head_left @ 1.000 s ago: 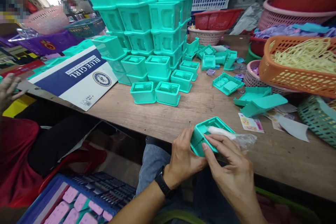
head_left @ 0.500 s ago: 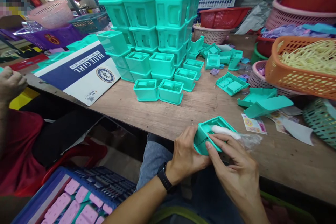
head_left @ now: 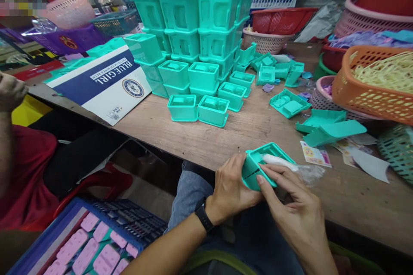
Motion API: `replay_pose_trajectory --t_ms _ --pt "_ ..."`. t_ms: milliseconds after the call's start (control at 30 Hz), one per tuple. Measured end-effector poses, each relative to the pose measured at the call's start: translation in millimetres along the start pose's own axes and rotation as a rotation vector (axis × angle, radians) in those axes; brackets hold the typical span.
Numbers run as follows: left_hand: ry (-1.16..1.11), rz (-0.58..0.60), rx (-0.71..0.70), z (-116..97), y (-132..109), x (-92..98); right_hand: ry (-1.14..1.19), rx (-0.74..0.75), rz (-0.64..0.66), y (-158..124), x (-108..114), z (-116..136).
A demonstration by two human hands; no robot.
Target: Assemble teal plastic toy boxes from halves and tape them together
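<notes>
My left hand (head_left: pixel 230 189) and my right hand (head_left: pixel 295 212) both grip a small teal plastic box (head_left: pixel 260 165) at the near edge of the wooden table (head_left: pixel 258 131). A white piece in a clear plastic bag (head_left: pixel 290 166) lies across the box's open top, under my right fingers. Rows and tall stacks of the same teal boxes (head_left: pixel 200 51) stand further back on the table. Loose teal lids and parts (head_left: pixel 322 122) lie to the right.
A blue and white "BLUE GIRL" carton (head_left: pixel 103 79) lies at the table's left. Orange (head_left: pixel 364 90), pink and red baskets crowd the right and back. A person in red (head_left: pixel 22 167) sits at left. A blue crate with pink pieces (head_left: pixel 93 247) stands below.
My hands and the teal box stay almost as they were. The view has drifted slightly. The neighbour's hand at far left has closed into a fist.
</notes>
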State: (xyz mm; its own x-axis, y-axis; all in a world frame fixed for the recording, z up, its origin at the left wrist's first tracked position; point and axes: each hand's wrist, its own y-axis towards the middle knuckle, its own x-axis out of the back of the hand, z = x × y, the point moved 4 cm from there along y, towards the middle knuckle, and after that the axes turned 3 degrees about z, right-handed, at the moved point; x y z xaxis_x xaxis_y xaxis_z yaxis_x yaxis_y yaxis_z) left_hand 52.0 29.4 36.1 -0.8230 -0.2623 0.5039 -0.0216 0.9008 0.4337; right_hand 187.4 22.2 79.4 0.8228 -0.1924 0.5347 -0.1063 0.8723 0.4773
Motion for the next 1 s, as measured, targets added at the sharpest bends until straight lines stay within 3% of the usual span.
replay_pose_trajectory --t_ms 333,567,1000 --pt "-0.025 0.016 0.045 0 2 -1.6 -0.026 0.019 -0.022 -3 -2 2" --pt "-0.015 0.036 0.081 -1 4 -3.5 -0.072 0.078 0.041 3 3 -8" --pt "-0.054 0.008 0.045 0 7 3.3 -0.052 0.066 0.07 3 -4 -3"
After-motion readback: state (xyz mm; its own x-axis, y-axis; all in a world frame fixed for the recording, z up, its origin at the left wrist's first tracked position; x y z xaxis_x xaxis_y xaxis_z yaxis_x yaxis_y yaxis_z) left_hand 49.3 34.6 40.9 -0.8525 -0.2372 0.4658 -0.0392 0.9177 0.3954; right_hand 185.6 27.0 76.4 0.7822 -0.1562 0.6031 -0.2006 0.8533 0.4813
